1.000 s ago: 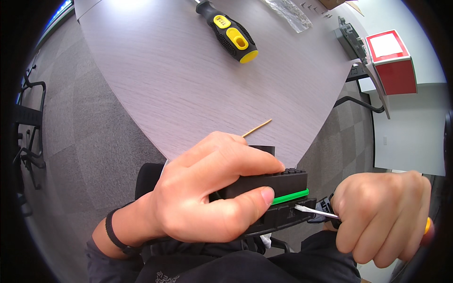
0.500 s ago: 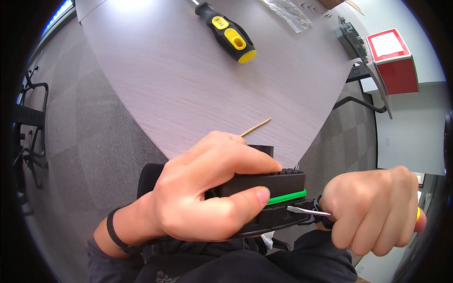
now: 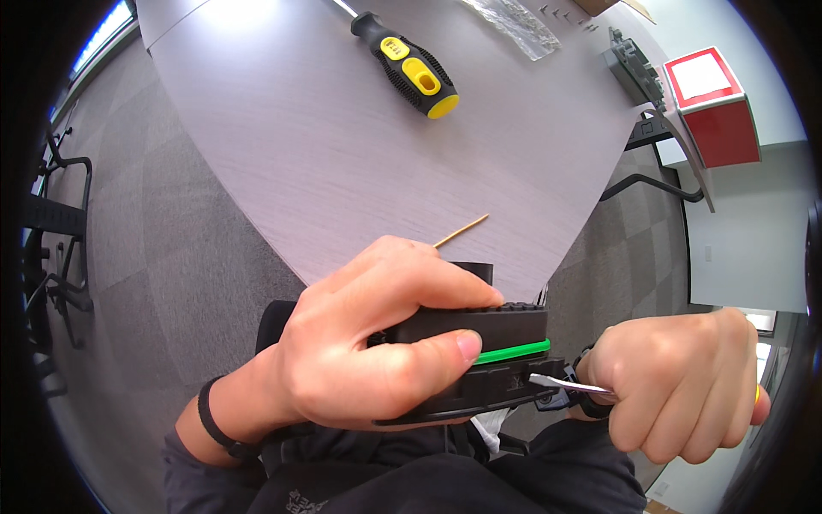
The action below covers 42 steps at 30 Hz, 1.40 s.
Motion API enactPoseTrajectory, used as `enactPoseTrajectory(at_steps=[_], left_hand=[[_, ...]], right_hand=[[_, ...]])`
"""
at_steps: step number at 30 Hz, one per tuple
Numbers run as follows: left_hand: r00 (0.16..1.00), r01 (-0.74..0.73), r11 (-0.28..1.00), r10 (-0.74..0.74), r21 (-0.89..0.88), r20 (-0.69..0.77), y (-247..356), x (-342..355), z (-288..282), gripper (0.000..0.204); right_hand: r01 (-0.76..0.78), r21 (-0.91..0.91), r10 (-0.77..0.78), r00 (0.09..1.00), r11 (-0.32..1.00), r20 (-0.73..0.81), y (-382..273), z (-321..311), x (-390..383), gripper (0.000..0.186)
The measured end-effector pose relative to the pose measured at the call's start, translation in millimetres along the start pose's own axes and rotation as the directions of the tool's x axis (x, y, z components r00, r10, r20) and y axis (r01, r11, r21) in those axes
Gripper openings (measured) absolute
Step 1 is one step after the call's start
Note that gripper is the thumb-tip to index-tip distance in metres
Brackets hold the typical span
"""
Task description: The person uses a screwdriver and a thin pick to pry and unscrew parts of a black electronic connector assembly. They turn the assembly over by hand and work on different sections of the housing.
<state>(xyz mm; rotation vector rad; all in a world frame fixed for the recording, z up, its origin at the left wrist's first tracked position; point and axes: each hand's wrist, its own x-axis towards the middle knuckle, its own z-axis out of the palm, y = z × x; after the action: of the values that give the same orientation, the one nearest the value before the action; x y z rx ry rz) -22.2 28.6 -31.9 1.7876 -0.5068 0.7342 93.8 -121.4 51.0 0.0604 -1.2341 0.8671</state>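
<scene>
My left hand (image 3: 368,343) grips a black plastic device (image 3: 514,324) with a bright green strip around its middle, thumb on the near side and fingers across the top. Below the strip, the lower black part shows small slots along its side. My right hand (image 3: 676,381) is a fist around a flat-blade screwdriver (image 3: 569,385). Its handle is mostly hidden, with a bit of yellow showing past the fist. The flat tip sits right beside the device's lower part; whether it touches cannot be made out.
On the table (image 3: 342,163) lie a black and yellow screwdriver (image 3: 413,68), a thin wooden stick (image 3: 462,230), a clear plastic bag (image 3: 518,26) and several small screws (image 3: 565,14). A dark grey part (image 3: 635,67) and a red box (image 3: 715,111) stand at right. Chairs (image 3: 60,223) are at left.
The device has shifted slightly left and up with my left hand. My right hand has moved a little right, and the blade tip now sits further out, near the device's right end.
</scene>
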Motion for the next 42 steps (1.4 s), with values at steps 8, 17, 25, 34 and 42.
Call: enactPoseTrajectory(at_steps=[8,17,25,34,42], left_hand=[[1.0,0.009,1.0,-0.009,0.007,0.009,0,1,-2,0.055],[0.999,0.039,0.999,-0.039,0.001,-0.001,3,1,0,0.057],[0.996,0.084,0.996,-0.084,0.014,0.009,6,0,-2,0.052],[0.99,0.141,0.99,-0.141,-0.018,-0.008,12,0,-1,0.032],[0.996,0.09,0.996,-0.091,-0.017,-0.011,8,1,0,0.035]], right_hand=[[-0.06,-0.114,0.062,0.998,0.992,0.019,0,1,4,0.041],[-0.1,-0.04,0.102,0.994,0.994,0.04,-1,-4,8,0.039],[-0.023,-0.064,0.028,0.996,0.998,0.086,4,-6,1,0.04],[-0.022,-0.1,0.031,0.996,0.995,0.089,9,-8,-2,0.041],[0.006,-0.154,0.018,0.988,0.988,0.152,11,-1,1,0.047]])
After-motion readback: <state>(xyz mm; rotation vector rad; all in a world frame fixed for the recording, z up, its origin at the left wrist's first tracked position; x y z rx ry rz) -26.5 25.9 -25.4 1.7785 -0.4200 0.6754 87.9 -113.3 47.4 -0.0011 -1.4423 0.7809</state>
